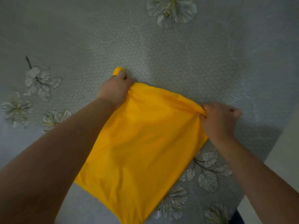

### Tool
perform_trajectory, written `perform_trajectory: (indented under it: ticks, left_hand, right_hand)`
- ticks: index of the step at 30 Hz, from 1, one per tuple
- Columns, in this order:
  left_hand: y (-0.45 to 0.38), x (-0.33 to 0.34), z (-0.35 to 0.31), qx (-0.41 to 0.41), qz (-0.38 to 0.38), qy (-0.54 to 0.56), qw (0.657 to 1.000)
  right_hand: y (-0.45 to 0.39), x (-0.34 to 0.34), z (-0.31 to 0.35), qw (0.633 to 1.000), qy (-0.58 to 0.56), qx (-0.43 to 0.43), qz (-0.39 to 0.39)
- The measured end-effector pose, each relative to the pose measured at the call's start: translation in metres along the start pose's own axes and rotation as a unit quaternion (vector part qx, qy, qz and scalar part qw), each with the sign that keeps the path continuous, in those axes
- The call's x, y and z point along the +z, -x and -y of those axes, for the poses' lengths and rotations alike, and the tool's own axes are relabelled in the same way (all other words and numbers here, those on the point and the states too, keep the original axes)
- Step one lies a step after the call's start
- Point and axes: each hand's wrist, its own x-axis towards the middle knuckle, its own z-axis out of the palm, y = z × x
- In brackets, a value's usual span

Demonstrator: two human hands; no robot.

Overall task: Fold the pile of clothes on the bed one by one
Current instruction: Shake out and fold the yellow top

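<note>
A bright yellow garment (pixel 139 151) lies spread over the grey bed sheet (pixel 178 54), folded into a rough rectangle. My left hand (pixel 116 88) is closed on its far left corner, and a bunched bit of yellow cloth sticks out beyond the fingers. My right hand (pixel 218 120) is closed on the far right corner, pinching gathered fabric. Both forearms reach in from the bottom of the view. The far edge of the garment is pulled taut between the two hands. No other clothes are in view.
The sheet has a dashed weave with pale flower prints at the top (pixel 171 12), left (pixel 38 83) and lower right (pixel 207 172). The bed's edge runs diagonally at the right, with a light floor (pixel 284 151) beyond it.
</note>
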Motion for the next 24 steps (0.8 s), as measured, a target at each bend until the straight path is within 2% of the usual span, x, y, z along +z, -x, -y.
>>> perform_trajectory:
  ticks: [4, 8, 11, 15, 20, 24]
  left_hand:
    - [-0.001, -0.025, -0.017, -0.023, -0.142, 0.133, 0.981]
    - [0.025, -0.029, -0.018, -0.036, -0.203, 0.189, 0.96]
    - [0.064, -0.011, -0.012, -0.034, -0.17, 0.182, 0.968]
    - [0.128, 0.027, -0.007, -0.028, -0.119, 0.181, 0.976]
    - [0.193, 0.08, -0.008, -0.052, -0.084, 0.17, 0.98]
    - [0.217, 0.128, -0.01, -0.098, -0.061, 0.118, 0.986]
  right_hand:
    - [-0.051, -0.044, -0.009, 0.993, 0.009, 0.008, -0.116]
    - [-0.042, -0.075, 0.001, 0.981, -0.018, -0.077, -0.176]
    - [0.012, -0.072, 0.012, 0.963, -0.029, -0.178, -0.199]
    - [0.093, -0.031, 0.013, 0.947, -0.018, -0.277, -0.16]
    - [0.164, 0.023, 0.006, 0.945, -0.029, -0.309, -0.104]
    - [0.202, 0.058, 0.001, 0.935, 0.017, -0.353, -0.038]
